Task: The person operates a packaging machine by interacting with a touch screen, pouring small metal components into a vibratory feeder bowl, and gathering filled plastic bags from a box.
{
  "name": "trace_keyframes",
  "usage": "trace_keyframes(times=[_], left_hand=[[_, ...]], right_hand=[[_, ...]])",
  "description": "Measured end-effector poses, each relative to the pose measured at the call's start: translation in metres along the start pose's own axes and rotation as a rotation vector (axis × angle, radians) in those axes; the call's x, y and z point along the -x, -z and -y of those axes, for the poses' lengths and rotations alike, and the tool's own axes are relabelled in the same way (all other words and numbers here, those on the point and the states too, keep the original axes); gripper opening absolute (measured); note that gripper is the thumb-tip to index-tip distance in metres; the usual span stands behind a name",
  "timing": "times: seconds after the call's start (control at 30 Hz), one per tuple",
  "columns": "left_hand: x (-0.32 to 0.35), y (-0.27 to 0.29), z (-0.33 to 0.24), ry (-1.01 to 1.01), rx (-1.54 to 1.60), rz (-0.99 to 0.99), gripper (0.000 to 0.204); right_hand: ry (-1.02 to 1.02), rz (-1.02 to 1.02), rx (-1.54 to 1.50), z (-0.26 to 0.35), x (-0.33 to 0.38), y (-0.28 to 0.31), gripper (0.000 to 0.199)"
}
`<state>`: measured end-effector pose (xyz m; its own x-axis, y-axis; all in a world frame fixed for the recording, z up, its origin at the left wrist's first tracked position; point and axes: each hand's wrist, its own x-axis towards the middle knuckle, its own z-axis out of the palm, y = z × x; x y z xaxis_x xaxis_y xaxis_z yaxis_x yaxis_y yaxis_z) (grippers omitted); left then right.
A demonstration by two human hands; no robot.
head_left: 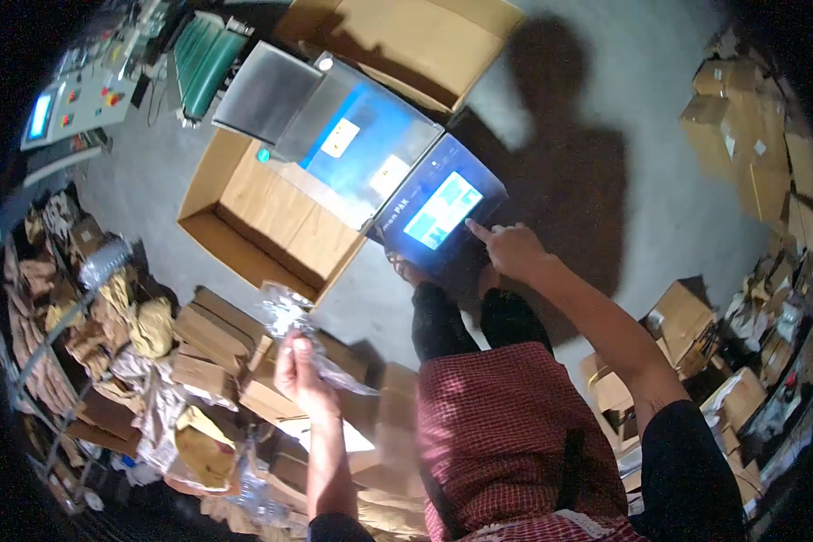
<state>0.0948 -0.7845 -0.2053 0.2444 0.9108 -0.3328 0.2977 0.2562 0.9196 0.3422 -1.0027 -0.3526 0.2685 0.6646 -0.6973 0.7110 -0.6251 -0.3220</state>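
Observation:
Crumpled clear plastic film (286, 310) is pinched between the thumb and fingers of my left hand (305, 375). Part of it bunches above the fingertips, and a loose tail hangs down to the right. My right hand (518, 250) holds nothing. Its index finger stretches toward the lower right edge of a lit touchscreen (444, 211), while its other fingers curl in. Whether the fingertip touches the glass I cannot tell. The screen sits on the front of a blue and grey packing machine (370, 149), whose grey metal flap (266, 90) extends to the upper left.
An open cardboard box (271, 212) stands left of the machine, another cardboard box (415, 45) behind it. Flattened cartons (210, 330) and crumpled brown paper (151, 327) pile up at left. More cartons (745, 135) lie at right. A green conveyor (210, 68) and control panel (81, 107) stand far left.

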Motion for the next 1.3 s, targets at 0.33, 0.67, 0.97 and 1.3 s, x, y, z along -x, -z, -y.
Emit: trace_keyframes(times=[0.33,0.67,0.97,1.3], left_hand=[[0.087,-0.013,0.036,0.175,-0.022,0.057,0.021],[0.077,-0.02,0.032,0.12,-0.001,0.134,0.021],[0.069,-0.015,0.043,0.145,0.052,0.183,0.023],[0.072,-0.02,0.047,0.144,0.019,0.217,0.023]], right_hand=[[-0.135,0.164,0.096,-0.002,-0.029,0.01,0.068],[-0.167,0.031,0.255,-0.01,-0.042,-0.009,0.065],[-0.183,0.068,0.238,-0.01,-0.043,-0.006,0.064],[0.008,-0.099,0.235,0.007,-0.038,-0.022,0.063]])
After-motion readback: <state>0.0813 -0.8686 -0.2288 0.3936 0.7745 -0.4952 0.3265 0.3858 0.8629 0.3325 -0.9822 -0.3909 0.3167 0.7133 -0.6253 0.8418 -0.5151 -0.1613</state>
